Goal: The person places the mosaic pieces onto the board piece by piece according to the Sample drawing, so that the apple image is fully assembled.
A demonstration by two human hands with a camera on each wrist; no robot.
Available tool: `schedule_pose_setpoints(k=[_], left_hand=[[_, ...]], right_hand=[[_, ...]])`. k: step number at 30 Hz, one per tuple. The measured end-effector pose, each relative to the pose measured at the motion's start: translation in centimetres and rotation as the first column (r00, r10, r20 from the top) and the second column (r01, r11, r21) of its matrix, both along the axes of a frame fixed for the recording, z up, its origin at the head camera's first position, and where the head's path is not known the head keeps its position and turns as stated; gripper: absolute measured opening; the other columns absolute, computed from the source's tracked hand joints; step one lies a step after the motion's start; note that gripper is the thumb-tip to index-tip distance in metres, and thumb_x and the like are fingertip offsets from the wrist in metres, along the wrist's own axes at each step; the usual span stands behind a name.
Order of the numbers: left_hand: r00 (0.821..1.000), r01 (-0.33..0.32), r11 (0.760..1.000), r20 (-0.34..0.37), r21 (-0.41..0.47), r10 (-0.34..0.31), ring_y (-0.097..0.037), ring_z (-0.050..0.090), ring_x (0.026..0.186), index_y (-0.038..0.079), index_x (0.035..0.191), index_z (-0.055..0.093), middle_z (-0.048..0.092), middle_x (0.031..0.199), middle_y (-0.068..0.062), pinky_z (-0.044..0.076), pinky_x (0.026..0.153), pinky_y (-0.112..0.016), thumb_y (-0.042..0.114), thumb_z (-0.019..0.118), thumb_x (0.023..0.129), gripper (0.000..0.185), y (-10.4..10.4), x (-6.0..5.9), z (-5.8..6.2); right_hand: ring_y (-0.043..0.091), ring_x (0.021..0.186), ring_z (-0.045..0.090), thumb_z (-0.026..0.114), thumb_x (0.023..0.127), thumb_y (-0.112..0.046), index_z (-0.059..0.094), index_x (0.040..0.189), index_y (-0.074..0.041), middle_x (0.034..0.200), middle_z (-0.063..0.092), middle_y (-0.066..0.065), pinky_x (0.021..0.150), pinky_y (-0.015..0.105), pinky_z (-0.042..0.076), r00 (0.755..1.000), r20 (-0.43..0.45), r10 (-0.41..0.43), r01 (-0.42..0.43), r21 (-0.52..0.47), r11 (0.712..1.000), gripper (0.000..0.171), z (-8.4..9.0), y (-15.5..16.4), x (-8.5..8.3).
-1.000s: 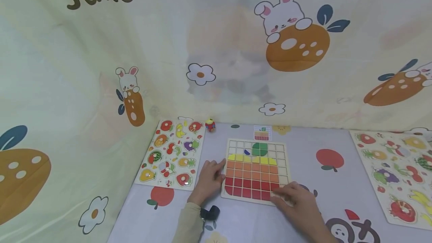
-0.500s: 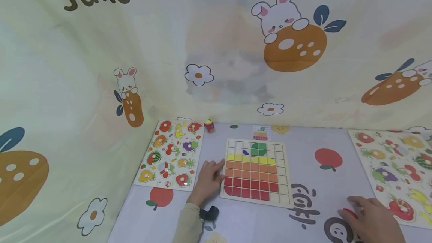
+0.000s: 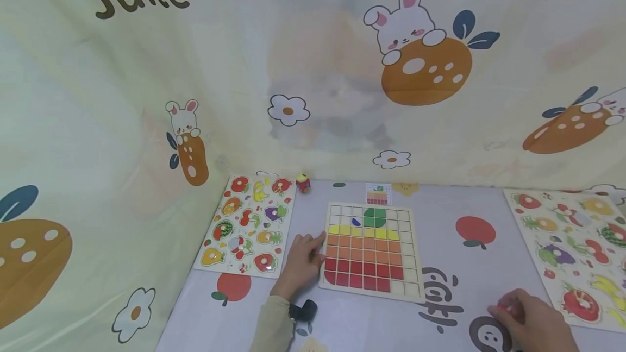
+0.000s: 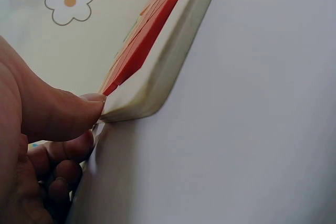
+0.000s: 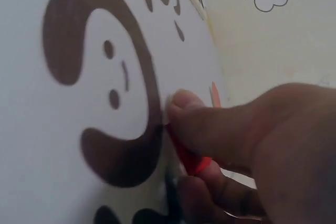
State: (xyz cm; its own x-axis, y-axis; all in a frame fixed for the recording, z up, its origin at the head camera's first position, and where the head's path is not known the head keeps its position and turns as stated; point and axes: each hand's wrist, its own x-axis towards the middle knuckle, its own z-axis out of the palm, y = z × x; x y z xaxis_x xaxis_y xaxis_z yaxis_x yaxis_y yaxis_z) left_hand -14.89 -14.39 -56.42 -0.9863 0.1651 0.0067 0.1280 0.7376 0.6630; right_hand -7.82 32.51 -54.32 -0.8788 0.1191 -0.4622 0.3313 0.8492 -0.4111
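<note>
Mosaic grid board (image 3: 413, 281) is getting mostly filled, few cells remaining; right hand (image 3: 530, 322) is pinching a red tile (image 5: 190, 158), left hand (image 3: 300, 262) is bracing the board edge with thumb pressed, fingers curled.

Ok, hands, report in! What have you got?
Left hand holds the puzzle board steady at its left edge. Right hand pinches a red piece off the table. Nothing in the way.
</note>
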Motion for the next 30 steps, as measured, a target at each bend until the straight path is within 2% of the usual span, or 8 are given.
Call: schedule_pose_setpoints(k=[5,9,12,15,17,20,24,30], left_hand=[[1.0,0.002,1.0,0.006,-0.005,-0.002,-0.008,0.039,0.089,0.013,0.155,0.056,0.051,0.088,0.006,0.038,0.073,-0.022,0.014,0.069,0.1,0.056,0.0,0.0,0.2],[1.0,0.004,1.0,0.02,-0.008,-0.004,-0.009,0.039,0.089,0.013,0.155,0.055,0.05,0.088,0.006,0.037,0.073,-0.022,0.015,0.068,0.1,0.056,0.1,0.0,0.4],[1.0,0.003,1.0,0.024,-0.012,-0.003,-0.009,0.039,0.089,0.013,0.155,0.055,0.05,0.087,0.006,0.037,0.073,-0.022,0.014,0.068,0.1,0.057,0.1,0.0,0.5],[1.0,0.002,1.0,0.024,-0.016,-0.001,-0.009,0.039,0.089,0.013,0.155,0.055,0.05,0.087,0.006,0.037,0.073,-0.022,0.014,0.068,0.1,0.057,0.1,0.0,0.5],[1.0,0.001,1.0,0.024,-0.016,-0.001,-0.009,0.039,0.089,0.013,0.155,0.055,0.05,0.088,0.006,0.037,0.073,-0.022,0.014,0.068,0.1,0.057,0.1,0.0,0.5],[1.0,0.0,1.0,0.028,-0.012,0.001,-0.008,0.039,0.089,0.013,0.155,0.055,0.05,0.088,0.006,0.037,0.073,-0.022,0.014,0.068,0.1,0.057,0.1,0.0,0.5],[1.0,-0.003,1.0,0.028,-0.007,0.004,-0.008,0.039,0.089,0.013,0.155,0.055,0.05,0.088,0.006,0.037,0.073,-0.022,0.014,0.068,0.099,0.057,0.1,0.0,0.6],[1.0,-0.001,1.0,0.016,0.0,0.001,-0.008,0.038,0.088,0.013,0.154,0.056,0.051,0.087,0.006,0.037,0.073,-0.021,0.014,0.069,0.099,0.057,0.1,-0.1,0.7]], right_hand=[[0.018,0.069,0.057,0.081,0.092,-0.043,0.059,0.116,0.004,0.077,0.058,0.004,0.062,0.03,0.043,0.998,-0.056,0.022,-0.023,-0.005,1.0,0.057,0.0,-1.0,0.1],[0.015,0.07,0.059,0.077,0.098,-0.037,0.066,0.122,-0.001,0.077,0.064,-0.001,0.059,0.025,0.041,0.99,-0.14,0.013,-0.023,-0.071,0.997,0.044,0.5,-2.8,0.2],[0.014,0.07,0.063,0.08,0.095,-0.035,0.074,0.122,-0.004,0.08,0.074,0.001,0.057,0.02,0.043,0.976,-0.202,-0.075,0.047,-0.14,0.989,0.041,0.9,-4.5,0.2],[0.014,0.074,0.069,0.086,0.09,-0.035,0.075,0.13,-0.005,0.093,0.081,0.01,0.058,0.014,0.049,0.955,-0.234,-0.184,0.136,-0.206,0.969,0.051,1.0,-6.2,0.0],[0.017,0.08,0.073,0.089,0.086,-0.036,0.071,0.136,-0.006,0.105,0.081,0.015,0.061,0.011,0.052,0.944,-0.224,-0.243,0.183,-0.257,0.949,0.06,1.0,-7.0,-0.1],[0.024,0.09,0.078,0.09,0.085,-0.035,0.066,0.143,-0.007,0.118,0.079,0.02,0.066,0.01,0.056,0.939,-0.199,-0.28,0.207,-0.324,0.923,0.069,0.8,-8.0,-0.5],[0.024,0.094,0.078,0.089,0.087,-0.03,0.066,0.144,-0.008,0.116,0.079,0.018,0.07,0.012,0.059,0.943,-0.196,-0.268,0.177,-0.385,0.906,0.064,0.4,-9.4,-1.1],[0.013,0.083,0.074,0.087,0.09,-0.022,0.07,0.134,-0.008,0.107,0.08,0.011,0.071,0.015,0.06,0.953,-0.253,-0.165,0.048,-0.411,0.91,0.05,0.0,-11.2,-1.9]])
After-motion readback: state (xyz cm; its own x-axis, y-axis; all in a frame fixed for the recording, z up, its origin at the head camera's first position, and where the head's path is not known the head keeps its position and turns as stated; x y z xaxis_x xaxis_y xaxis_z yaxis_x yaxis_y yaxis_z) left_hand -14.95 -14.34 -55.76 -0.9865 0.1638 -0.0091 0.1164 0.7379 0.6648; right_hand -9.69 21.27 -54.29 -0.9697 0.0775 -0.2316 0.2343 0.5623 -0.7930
